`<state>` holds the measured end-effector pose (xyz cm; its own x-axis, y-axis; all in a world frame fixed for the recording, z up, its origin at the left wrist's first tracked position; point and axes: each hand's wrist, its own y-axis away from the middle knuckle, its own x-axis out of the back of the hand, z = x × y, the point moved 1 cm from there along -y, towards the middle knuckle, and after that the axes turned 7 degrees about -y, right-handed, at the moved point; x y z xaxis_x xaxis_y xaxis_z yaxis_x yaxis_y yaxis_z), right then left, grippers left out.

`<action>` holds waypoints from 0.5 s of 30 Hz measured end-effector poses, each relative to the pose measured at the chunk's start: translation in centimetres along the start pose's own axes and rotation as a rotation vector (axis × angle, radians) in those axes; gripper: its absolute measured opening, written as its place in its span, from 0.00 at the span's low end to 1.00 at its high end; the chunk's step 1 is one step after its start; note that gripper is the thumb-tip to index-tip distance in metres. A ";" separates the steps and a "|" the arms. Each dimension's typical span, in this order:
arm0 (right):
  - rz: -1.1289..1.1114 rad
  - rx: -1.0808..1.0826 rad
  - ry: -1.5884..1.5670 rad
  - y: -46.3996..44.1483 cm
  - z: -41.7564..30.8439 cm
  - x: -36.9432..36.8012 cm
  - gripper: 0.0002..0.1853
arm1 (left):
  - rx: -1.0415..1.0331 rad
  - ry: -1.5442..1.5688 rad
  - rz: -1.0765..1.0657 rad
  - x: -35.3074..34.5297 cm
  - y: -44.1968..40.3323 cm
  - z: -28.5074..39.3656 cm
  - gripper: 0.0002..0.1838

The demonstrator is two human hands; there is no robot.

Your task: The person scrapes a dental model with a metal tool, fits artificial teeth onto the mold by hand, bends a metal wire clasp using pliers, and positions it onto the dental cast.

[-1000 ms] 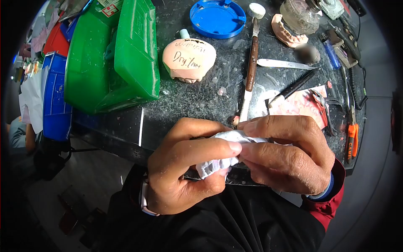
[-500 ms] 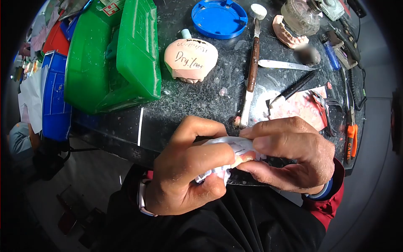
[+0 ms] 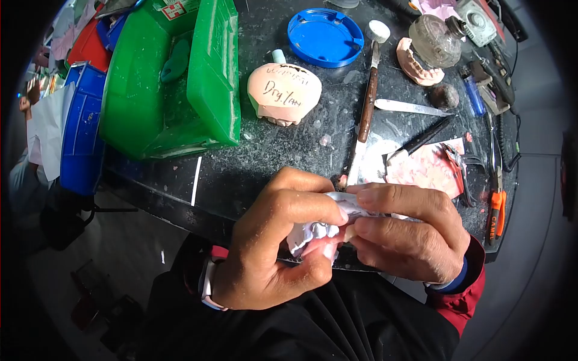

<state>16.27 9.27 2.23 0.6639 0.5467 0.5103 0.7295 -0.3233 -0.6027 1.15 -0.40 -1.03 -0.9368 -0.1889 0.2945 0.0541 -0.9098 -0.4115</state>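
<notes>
Just over the bench's front edge, a white dental cast point(image 3: 319, 230) with a row of teeth and some pink material on it sits between both hands. My left hand point(image 3: 277, 240) is closed round its left side, thumb low against the pink part and fingers over the top. My right hand point(image 3: 415, 231) grips the other side, its fingertips pressed on the top and front near a small tooth-like, cream-coloured piece point(image 3: 350, 233). Fingers cover much of the cast. Behind the hands lies a wax knife point(image 3: 367, 108) with a brown handle.
A green bin point(image 3: 211, 78) stands back left beside a blue bin point(image 3: 81, 132). Behind my hands are a pink cast with writing point(image 3: 284, 93) and a blue lid point(image 3: 325, 37). To the right lie a scalpel point(image 3: 412, 107), pink-stained card point(image 3: 427, 171), orange-handled tool point(image 3: 497, 213) and glass burner point(image 3: 435, 41).
The cast has tilted so that more teeth and pink material show. My right fingers have shifted on it, and the view has moved slightly.
</notes>
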 end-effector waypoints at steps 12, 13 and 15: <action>0.024 -0.201 -0.145 -0.5 -0.2 0.3 0.12 | 0.024 0.026 0.084 -0.2 0.2 0.4 0.13; 0.010 -0.207 -0.152 -0.6 -0.2 0.3 0.12 | 0.065 0.062 0.121 -0.4 0.3 0.7 0.12; -0.009 -0.221 -0.138 -0.8 -0.4 0.4 0.13 | 0.106 0.099 0.154 -0.5 0.4 0.9 0.12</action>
<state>16.04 9.43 3.11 0.6396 0.6458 0.4169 0.7635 -0.4708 -0.4420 1.89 -1.02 -0.60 -0.9438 -0.2960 0.1472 0.2301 -0.9079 -0.3504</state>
